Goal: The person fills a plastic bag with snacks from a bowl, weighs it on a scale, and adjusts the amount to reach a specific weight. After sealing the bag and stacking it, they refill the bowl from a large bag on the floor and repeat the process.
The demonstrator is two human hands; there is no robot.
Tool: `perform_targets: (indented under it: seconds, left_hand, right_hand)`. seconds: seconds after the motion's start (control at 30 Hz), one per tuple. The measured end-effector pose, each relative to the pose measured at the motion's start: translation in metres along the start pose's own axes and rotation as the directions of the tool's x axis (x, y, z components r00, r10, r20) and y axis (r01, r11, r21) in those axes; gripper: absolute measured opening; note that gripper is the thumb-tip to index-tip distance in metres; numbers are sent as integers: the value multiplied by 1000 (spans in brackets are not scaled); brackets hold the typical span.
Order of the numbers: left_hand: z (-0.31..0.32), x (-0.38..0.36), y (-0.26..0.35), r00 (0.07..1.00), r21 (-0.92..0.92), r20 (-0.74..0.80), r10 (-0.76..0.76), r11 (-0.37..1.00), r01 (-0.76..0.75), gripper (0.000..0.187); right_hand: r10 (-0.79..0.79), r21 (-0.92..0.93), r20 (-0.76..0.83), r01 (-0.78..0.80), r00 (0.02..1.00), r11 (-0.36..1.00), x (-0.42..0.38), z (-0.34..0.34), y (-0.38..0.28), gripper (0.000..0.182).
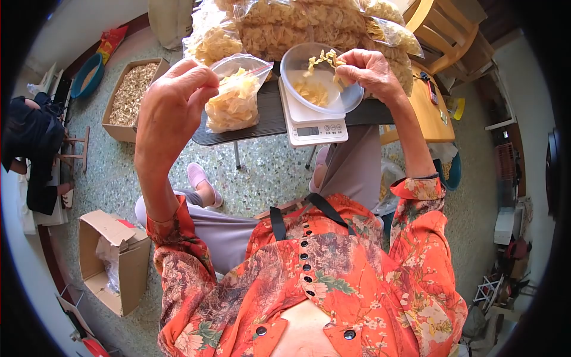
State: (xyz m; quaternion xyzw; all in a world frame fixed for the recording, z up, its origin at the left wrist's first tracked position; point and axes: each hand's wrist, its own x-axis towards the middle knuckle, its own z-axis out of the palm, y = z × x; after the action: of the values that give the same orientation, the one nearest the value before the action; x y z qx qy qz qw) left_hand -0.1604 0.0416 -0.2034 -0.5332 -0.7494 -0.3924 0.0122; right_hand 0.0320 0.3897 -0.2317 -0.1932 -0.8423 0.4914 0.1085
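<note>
My left hand (187, 89) is closed in a pinch beside the open clear zip bag (233, 104), which holds pale yellow dried pieces; what its fingertips grip, if anything, is hidden. Between the fingers of my right hand (372, 71) are some curly dried pieces (323, 59), held over the clear plastic bowl (352, 102). More dried pieces (310, 92) lie inside this bowl. It rests on a white digital scale (300, 135), whose display is too small to read, at the front of the dark table (267, 122).
Filled bags (297, 27) are piled at the table's back. On the left are a carton of dried bits (132, 92), an open cardboard box (116, 262) and a seated person (38, 143). A wooden chair (443, 30) stands at the right.
</note>
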Motion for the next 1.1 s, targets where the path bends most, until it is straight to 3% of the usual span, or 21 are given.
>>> perform_targets:
  seconds: [0.23, 0.43, 0.73, 0.8, 0.83, 0.87, 0.93, 1.1]
  left_hand:
    - [-1, 0, 1, 1000, -24, -3, 6, 1000, -6, 6]
    - [0, 1, 3, 998, 1, -63, -7, 1000, 7, 7]
    - [0, 1, 2, 998, 0, -60, -3, 1000, 3, 9]
    - [1, 0, 3, 998, 3, -58, -4, 1000, 4, 9]
    - [0, 0, 3, 998, 6, -57, -4, 1000, 5, 9]
    - [0, 2, 3, 998, 6, -59, -5, 1000, 5, 9]
    - [0, 2, 2, 998, 5, -57, 9, 1000, -9, 9]
    - [0, 2, 2, 998, 2, -68, -1, 1000, 1, 9]
  right_hand:
    - [-47, -193, -29, 41, 998, 980, -5, 7, -5, 18]
    - [-81, -142, -114, 65, 990, 988, -3, 11, -2, 16]
    - [-95, 111, -164, 114, 982, 987, -6, -2, -7, 16]
    - [-158, -297, -150, 108, 976, 949, -3, 4, 4, 14]
    - [-199, -351, -166, 131, 966, 927, -4, 8, 7, 13]
    - [-201, -352, -166, 132, 966, 927, -3, 8, 9, 13]
    - [-136, -128, -202, 112, 970, 985, -1, 11, 8, 14]
    - [-85, -89, -189, 69, 978, 994, -7, 12, -5, 15]
